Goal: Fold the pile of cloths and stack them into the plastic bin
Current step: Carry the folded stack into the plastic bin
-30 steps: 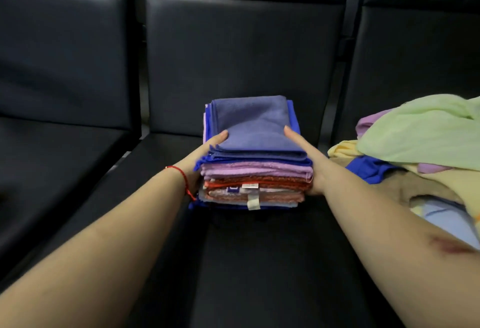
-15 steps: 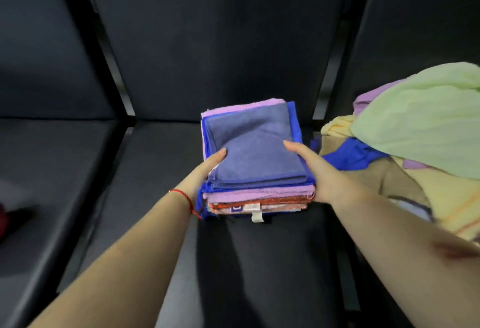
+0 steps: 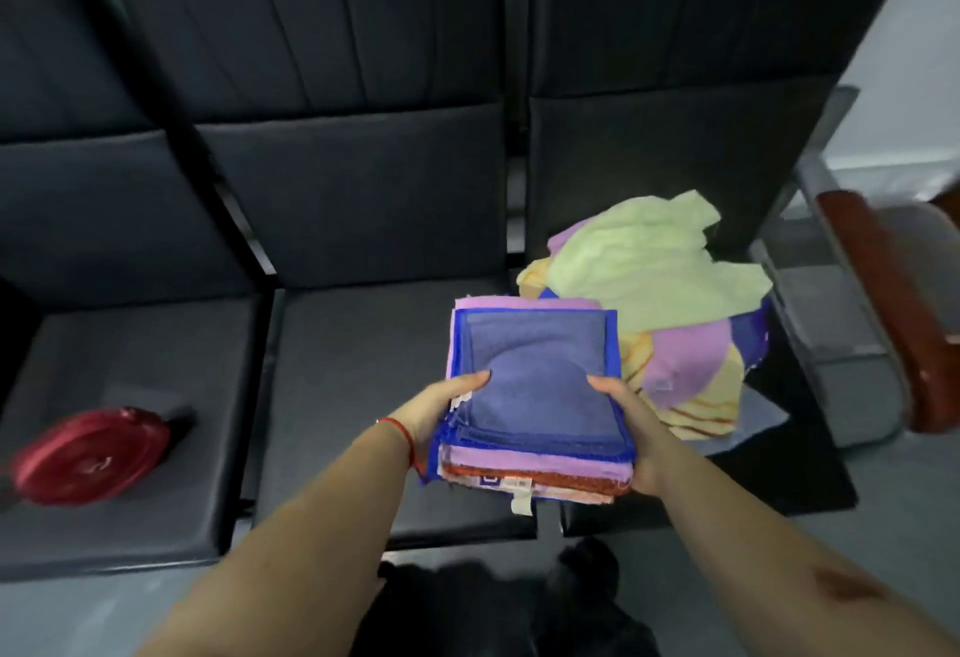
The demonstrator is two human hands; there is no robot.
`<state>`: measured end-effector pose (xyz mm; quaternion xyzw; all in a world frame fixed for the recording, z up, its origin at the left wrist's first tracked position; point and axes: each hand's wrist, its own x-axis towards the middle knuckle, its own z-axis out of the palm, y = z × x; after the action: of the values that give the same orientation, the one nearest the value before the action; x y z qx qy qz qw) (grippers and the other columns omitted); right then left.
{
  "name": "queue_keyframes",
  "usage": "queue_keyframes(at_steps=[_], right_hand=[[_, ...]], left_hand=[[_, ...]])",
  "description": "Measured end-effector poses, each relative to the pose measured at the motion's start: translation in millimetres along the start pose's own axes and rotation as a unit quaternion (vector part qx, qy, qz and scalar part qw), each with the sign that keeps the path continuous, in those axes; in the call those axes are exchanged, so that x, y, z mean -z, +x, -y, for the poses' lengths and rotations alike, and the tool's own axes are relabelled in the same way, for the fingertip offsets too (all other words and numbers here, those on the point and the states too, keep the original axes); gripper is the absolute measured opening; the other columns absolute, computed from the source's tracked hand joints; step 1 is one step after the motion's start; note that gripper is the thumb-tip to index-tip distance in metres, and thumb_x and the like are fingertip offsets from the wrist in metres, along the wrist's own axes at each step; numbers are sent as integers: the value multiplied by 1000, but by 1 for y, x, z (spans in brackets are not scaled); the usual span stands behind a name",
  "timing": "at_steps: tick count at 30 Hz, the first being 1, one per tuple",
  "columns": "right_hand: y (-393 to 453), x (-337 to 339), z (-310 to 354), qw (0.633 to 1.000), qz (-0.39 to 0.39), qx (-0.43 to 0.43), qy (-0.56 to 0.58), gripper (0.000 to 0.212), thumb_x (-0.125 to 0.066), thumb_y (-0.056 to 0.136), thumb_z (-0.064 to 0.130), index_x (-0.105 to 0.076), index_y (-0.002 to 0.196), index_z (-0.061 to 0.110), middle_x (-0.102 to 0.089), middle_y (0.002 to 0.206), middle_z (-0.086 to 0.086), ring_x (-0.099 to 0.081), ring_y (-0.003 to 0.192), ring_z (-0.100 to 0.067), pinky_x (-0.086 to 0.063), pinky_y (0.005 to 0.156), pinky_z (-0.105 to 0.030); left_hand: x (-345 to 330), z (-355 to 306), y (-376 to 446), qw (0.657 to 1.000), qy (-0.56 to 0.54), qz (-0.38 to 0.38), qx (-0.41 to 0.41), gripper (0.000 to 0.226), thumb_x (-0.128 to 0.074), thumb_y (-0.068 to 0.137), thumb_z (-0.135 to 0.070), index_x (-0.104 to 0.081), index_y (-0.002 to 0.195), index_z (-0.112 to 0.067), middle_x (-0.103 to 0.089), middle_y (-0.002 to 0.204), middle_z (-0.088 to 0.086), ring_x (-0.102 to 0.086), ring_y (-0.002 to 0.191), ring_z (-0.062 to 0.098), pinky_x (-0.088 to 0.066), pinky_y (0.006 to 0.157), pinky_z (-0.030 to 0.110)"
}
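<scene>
Lifted off the black padded seat [image 3: 363,360], the stack of folded cloths topped by a blue-violet towel [image 3: 535,386] is now held above its front edge. Left hand [image 3: 436,404] and right hand [image 3: 631,427] clasp opposite sides, thumbs on top; fingers beneath are hidden. Unfolded pastel cloths [image 3: 660,287] lie heaped just right.

- A stack of folded cloths [image 3: 535,386] is held above the front of the middle seat, with a slate-blue cloth on top and royal blue, lilac, orange and pale layers below; white tags are seen at its near edge.
- A pile of unfolded cloths [image 3: 670,313], pale green, yellow, lilac and blue, is heaped on the right-hand seat.
</scene>
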<state>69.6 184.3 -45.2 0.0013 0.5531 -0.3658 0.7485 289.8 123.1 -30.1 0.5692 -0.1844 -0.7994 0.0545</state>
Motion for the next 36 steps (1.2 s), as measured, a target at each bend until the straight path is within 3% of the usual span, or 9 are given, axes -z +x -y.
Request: queue_keyframes(at_steps=[4, 7, 12, 16, 18, 22, 27, 32, 36], right_hand=[[-57, 18, 39, 999, -2, 45, 8, 28, -54, 89, 34, -64, 104, 13, -74, 83, -10, -71, 63, -26, -56, 53, -30], [-90, 41, 65, 997, -27, 73, 10, 26, -57, 87, 35, -66, 99, 14, -74, 82, -10, -71, 65, -28, -55, 67, -36], [-134, 97, 105, 990, -104, 91, -17, 64, -78, 61, 45, -64, 117, 18, -70, 109, -15, -64, 103, -39, -47, 96, -53], [-161, 125, 109, 988, -106, 110, 29, 33, -63, 81, 44, -65, 99, 16, -74, 82, -12, -65, 84, -32, -52, 83, -43], [-174, 139, 106, 982, -103, 145, 65, 40, -66, 73, 43, -66, 103, 17, -75, 86, -11, -67, 83, -31, -53, 78, -40], [-201, 185, 117, 969, -134, 179, 108, 65, -75, 59, 45, -65, 118, 19, -72, 105, -12, -66, 101, -33, -50, 93, -47], [-246, 265, 132, 960, -166, 187, 130, 84, -83, 46, 53, -61, 119, 19, -70, 108, -16, -65, 103, -36, -48, 95, -51], [-293, 381, 139, 945, -182, 222, 153, 84, -82, 41, 50, -60, 116, 20, -73, 100, -13, -70, 90, -33, -56, 75, -42], [-345, 479, 157, 939, -205, 234, 147, 50, -74, 66, 42, -62, 109, 21, -75, 85, -8, -72, 68, -24, -56, 55, -32]], left_hand=[[-61, -31, -38, 997, 54, -11, -48, 51, -74, 68, -44, -67, 107, -12, -71, 99, 16, -70, 80, 33, -57, 72, 41], [-107, -42, -51, 996, 52, 10, -73, 44, -69, 69, -43, -69, 102, -13, -72, 94, 15, -70, 76, 32, -58, 70, 40], [-184, -54, -52, 992, 76, 58, -82, 50, -65, 78, -37, -60, 120, -10, -69, 102, 19, -70, 77, 33, -58, 61, 40], [-227, -69, -35, 984, 111, 46, -134, 67, -81, 66, -27, -54, 126, -19, -67, 114, 17, -66, 97, 38, -54, 83, 53], [-250, -73, -28, 979, 152, 47, -124, 67, -84, 62, -31, -57, 122, -18, -71, 103, 16, -67, 95, 39, -51, 88, 54], [-312, -79, -26, 970, 209, 90, -87, 32, -64, 83, -38, -59, 106, -16, -74, 80, 10, -72, 70, 28, -59, 66, 37], [-421, -77, -15, 952, 257, 142, -84, 25, -57, 88, -32, -62, 103, -12, -74, 81, 12, -71, 66, 29, -59, 58, 35], [-543, -36, 22, 937, 281, 198, -65, 42, -76, 65, -33, -67, 98, -9, -73, 82, 15, -71, 66, 30, -58, 56, 35], [-644, 1, 51, 937, 275, 207, -57, 32, -63, 80, -30, -65, 105, -11, -74, 85, 12, -72, 71, 28, -58, 63, 36]])
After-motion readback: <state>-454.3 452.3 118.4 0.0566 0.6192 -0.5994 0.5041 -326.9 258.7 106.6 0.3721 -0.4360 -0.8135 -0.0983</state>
